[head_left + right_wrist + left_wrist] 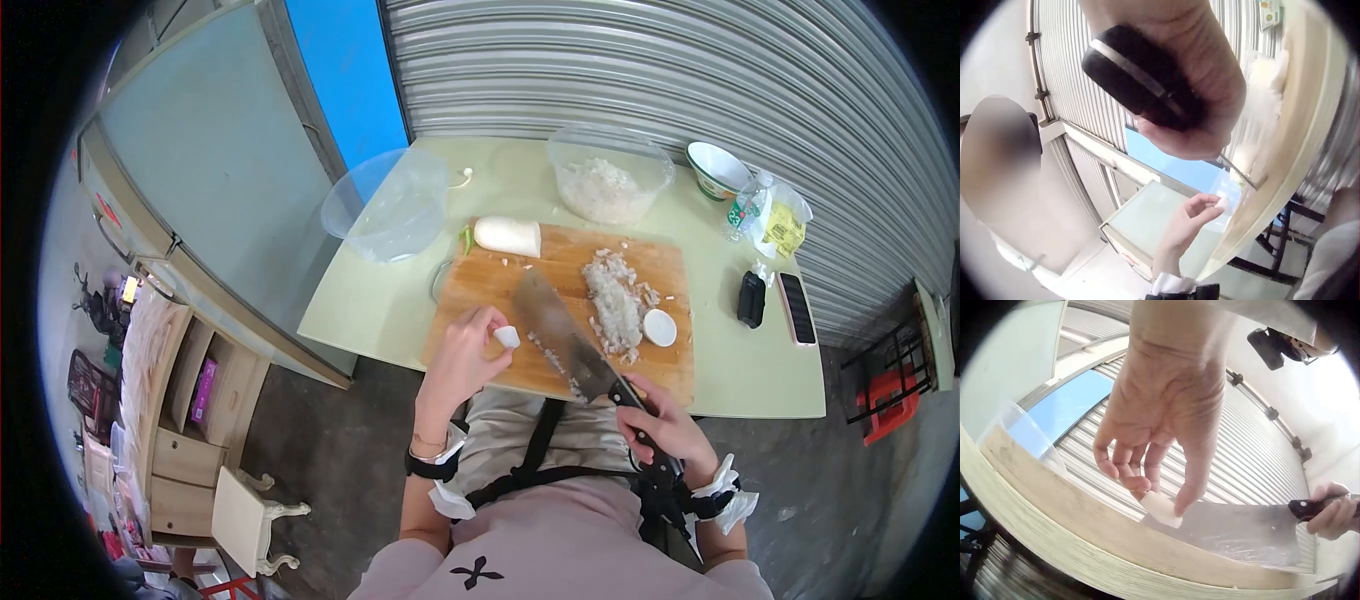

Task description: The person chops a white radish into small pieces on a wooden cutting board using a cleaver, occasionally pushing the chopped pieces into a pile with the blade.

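My left hand (462,355) pinches a small white radish piece (508,337) between thumb and fingertips, over the near left part of the wooden cutting board (465,290). My right hand (668,430) grips the black handle of a cleaver (560,330). Its broad blade slants across the board, and in the left wrist view the cleaver (1235,531) overlaps the radish piece (1161,508). A thick length of white radish (507,237) lies at the board's far left. On the right is a heap of chopped radish (615,300), with a round radish slice (660,328) beside it.
Behind the board stands a clear tub of shredded white radish (603,190); another clear tub (385,215) is at the left edge. A bowl (718,170), a bottle (747,208), a black case (751,300) and a phone (797,308) sit on the right.
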`<state>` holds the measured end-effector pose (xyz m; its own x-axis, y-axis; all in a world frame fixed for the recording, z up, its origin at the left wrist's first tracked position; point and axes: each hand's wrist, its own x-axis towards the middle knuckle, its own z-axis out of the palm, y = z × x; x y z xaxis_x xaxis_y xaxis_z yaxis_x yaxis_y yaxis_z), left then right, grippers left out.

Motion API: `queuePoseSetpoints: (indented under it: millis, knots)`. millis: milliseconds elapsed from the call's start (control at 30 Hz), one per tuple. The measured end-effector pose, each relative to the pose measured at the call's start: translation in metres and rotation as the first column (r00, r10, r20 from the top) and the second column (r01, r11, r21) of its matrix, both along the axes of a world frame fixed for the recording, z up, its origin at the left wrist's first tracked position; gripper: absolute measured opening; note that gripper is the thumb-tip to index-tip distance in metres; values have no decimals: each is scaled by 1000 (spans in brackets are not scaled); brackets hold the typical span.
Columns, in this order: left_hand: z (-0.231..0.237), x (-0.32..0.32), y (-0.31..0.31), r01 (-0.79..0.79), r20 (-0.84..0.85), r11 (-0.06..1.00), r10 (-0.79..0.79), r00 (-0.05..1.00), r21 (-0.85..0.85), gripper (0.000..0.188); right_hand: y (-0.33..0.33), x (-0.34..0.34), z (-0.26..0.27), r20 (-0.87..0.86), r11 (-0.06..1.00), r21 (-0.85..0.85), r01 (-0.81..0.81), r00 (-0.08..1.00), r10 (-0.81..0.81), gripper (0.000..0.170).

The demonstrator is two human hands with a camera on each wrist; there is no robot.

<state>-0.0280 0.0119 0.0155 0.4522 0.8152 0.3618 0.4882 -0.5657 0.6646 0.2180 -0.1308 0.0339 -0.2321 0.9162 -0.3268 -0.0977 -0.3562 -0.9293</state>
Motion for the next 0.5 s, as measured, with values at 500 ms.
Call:
queuePoseSetpoints:
  millis: [500]
  knots:
    - [-13, 23, -6, 94, -73, 995, -97, 993, -39, 26, 10, -9, 17, 69, 972, 161, 170, 981, -183, 49]
